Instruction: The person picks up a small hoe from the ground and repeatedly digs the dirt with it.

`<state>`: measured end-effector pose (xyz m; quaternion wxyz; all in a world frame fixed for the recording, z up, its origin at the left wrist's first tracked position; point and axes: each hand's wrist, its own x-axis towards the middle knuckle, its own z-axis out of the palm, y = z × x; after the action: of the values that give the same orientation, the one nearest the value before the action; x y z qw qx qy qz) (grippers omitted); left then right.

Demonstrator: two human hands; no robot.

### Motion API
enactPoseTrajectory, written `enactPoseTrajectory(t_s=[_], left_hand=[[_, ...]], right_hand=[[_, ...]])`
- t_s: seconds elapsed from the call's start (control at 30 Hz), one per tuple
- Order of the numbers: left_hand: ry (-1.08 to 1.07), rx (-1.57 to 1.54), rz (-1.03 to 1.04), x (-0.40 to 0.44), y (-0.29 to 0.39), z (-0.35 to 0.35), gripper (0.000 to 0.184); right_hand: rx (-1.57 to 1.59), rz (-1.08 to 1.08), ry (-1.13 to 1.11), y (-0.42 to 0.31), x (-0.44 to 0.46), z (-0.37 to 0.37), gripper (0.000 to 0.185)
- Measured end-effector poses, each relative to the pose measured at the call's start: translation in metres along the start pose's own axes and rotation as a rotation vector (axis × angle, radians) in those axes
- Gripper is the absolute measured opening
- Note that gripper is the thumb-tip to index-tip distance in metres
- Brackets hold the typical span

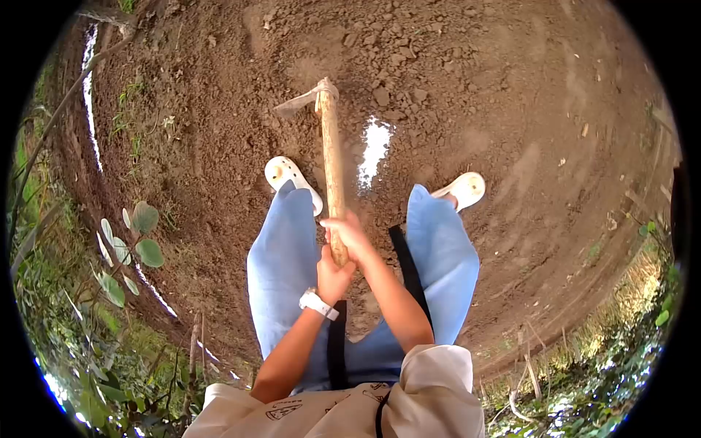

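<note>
A hoe [331, 146] with a pale wooden handle reaches away from my body, over the brown soil [234, 131]. Its flat metal blade [294, 105] points to the left at the far end, lashed or fitted round the handle's head. Low on the handle, near its butt end, my left hand [335, 277] is wrapped round the wood; a white watch [318, 303] is on that wrist. Just above it, my right hand [347, 234] grips the same handle. Whether the blade touches the soil I cannot tell.
My feet in white clogs [292, 177] stand apart on either side of the handle. Loose clods [400, 58] lie beyond the hoe. Leafy plants [139, 237] and a thin branch [55, 117] are at the left; dry stalks [531, 376] and greenery border the lower right.
</note>
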<state>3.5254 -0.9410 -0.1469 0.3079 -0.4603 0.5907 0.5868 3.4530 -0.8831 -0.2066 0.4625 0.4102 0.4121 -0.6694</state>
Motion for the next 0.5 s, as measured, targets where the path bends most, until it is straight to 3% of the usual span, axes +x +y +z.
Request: enactPoseTrajectory(t_s=[0.17, 0.23, 0.3, 0.43, 0.5], left_hand=[[-0.035, 0.326, 0.268, -0.025, -0.012, 0.050, 0.041], [-0.151, 0.293, 0.278, -0.020, -0.006, 0.079, 0.056], [-0.247, 0.403, 0.294, 0.000, -0.001, 0.106, 0.060], [-0.262, 0.668, 0.535, 0.068, -0.007, 0.155, 0.048], [-0.275, 0.786, 0.556, 0.084, 0.004, 0.186, 0.040]], right_hand=[[0.105, -0.094, 0.075, -0.001, -0.039, -0.061, 0.018], [0.139, -0.201, 0.092, -0.014, -0.045, -0.096, 0.022], [0.295, -0.273, 0.147, -0.026, -0.042, -0.128, 0.023], [0.416, -0.368, 0.316, -0.053, -0.004, -0.184, 0.025], [0.331, -0.435, 0.665, -0.073, 0.025, -0.207, 0.045]])
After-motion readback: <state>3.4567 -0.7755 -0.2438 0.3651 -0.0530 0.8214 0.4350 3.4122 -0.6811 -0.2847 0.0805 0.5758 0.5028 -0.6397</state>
